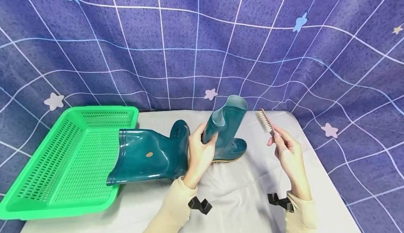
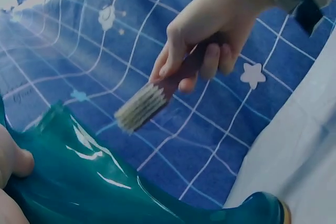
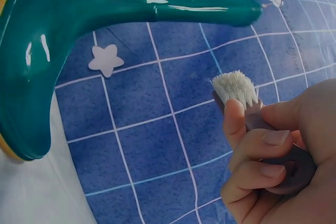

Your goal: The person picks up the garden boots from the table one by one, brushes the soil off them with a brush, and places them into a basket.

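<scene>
A teal rubber boot (image 1: 229,127) stands upright on the white cloth, its toe to the right. My left hand (image 1: 202,152) grips the near side of its top, thumb and fingers around the folded rim. To the right of that boot, my right hand (image 1: 289,152) holds a scrub brush (image 1: 264,121) by its brown handle, pale bristles toward the boot but apart from it. The right wrist view shows fingers curled round the handle below the bristles (image 3: 235,86). A second teal boot (image 1: 148,155) lies on its side at the left, with a tan spot on its shaft.
At the left is a green plastic basket (image 1: 134,115) with slotted walls, and the lying boot's opening overlaps its right rim. White cloth (image 1: 233,194) covers the table. Behind it hangs a blue curtain (image 1: 176,64) with grid lines and stars.
</scene>
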A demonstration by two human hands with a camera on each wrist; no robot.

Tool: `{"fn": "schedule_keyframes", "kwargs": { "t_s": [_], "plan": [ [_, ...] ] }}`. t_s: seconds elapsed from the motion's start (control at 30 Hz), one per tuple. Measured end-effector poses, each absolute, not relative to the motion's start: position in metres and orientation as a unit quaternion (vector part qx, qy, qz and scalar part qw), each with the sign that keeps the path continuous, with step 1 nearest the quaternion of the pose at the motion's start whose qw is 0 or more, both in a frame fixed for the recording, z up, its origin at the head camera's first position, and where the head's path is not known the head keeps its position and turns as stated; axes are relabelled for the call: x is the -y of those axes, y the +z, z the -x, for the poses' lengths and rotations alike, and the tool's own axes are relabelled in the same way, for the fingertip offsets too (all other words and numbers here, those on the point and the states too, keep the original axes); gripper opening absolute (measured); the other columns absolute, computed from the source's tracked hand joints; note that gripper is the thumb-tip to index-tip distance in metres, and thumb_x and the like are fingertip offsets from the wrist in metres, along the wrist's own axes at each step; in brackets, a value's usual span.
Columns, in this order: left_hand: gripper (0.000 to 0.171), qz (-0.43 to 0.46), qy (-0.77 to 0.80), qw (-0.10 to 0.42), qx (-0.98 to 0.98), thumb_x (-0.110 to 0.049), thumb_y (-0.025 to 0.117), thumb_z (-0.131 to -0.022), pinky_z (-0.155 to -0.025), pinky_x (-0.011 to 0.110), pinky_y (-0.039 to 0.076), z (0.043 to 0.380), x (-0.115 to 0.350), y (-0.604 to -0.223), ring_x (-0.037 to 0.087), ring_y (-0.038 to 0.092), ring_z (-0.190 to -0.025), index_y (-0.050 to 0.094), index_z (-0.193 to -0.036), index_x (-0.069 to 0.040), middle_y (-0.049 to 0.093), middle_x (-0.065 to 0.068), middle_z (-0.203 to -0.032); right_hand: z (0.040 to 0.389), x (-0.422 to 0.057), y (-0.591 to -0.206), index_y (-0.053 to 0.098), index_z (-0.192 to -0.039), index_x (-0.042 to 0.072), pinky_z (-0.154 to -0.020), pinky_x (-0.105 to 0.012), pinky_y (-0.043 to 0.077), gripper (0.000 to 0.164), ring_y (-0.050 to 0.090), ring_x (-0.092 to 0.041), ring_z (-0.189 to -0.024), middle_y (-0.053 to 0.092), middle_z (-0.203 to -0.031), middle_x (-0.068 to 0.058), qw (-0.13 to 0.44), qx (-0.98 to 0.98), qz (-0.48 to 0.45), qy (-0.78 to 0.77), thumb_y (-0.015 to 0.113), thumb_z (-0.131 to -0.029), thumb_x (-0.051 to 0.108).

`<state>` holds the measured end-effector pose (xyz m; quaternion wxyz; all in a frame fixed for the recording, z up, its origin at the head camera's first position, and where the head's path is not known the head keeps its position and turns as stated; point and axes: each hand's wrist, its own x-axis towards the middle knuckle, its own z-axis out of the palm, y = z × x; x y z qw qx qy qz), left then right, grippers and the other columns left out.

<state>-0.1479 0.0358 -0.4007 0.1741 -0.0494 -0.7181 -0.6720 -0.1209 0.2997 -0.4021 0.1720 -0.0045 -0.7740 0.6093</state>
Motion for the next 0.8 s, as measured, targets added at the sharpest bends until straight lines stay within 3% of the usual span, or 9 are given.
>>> {"fn": "schedule_keyframes", "kwargs": {
  "t_s": [0.23,0.43,0.63,0.8],
  "plan": [
    [0.03,0.052,-0.632,0.13,0.763,-0.024,0.072,-0.102,-0.094,0.045,0.058,0.127,-0.029,-0.406,0.023,0.072,-0.108,0.068,-0.129,-0.012,0.078,0.006,-0.115,0.122,-0.295,-0.404,0.065,-0.141,-0.002,-0.04,-0.033,0.026,0.036,0.039,-0.003,-0.046,0.067,-0.075,0.007,0.166,0.781,0.006,0.602,0.052,-0.113,0.016],
    [0.038,0.117,-0.593,0.082,0.792,-0.024,0.079,-0.094,-0.083,0.04,0.061,0.125,-0.013,-0.422,0.024,0.074,-0.098,0.065,-0.127,-0.011,0.078,0.009,-0.112,0.123,-0.293,-0.404,0.065,-0.141,-0.001,-0.04,-0.03,0.03,0.035,0.04,-0.004,-0.047,0.067,-0.075,0.009,0.163,0.798,0.003,0.58,0.052,-0.113,0.016],
    [0.061,0.102,-0.656,0.045,0.747,-0.021,0.086,-0.085,-0.104,0.053,0.057,0.13,0.003,-0.441,0.032,0.07,-0.12,0.061,-0.139,-0.007,0.072,0.013,-0.131,0.125,-0.291,-0.408,0.064,-0.14,-0.003,-0.039,-0.03,0.029,0.035,0.04,-0.004,-0.046,0.067,-0.074,0.008,0.16,0.798,-0.003,0.58,0.052,-0.113,0.014],
    [0.046,0.143,-0.671,-0.001,0.727,-0.018,0.084,-0.089,-0.102,0.041,0.056,0.126,0.008,-0.446,0.022,0.072,-0.112,0.068,-0.13,-0.005,0.077,0.012,-0.121,0.126,-0.288,-0.41,0.065,-0.14,-0.002,-0.039,-0.031,0.03,0.035,0.04,-0.004,-0.045,0.067,-0.074,0.005,0.152,0.8,0.002,0.581,0.052,-0.113,0.015]
  ]
}}
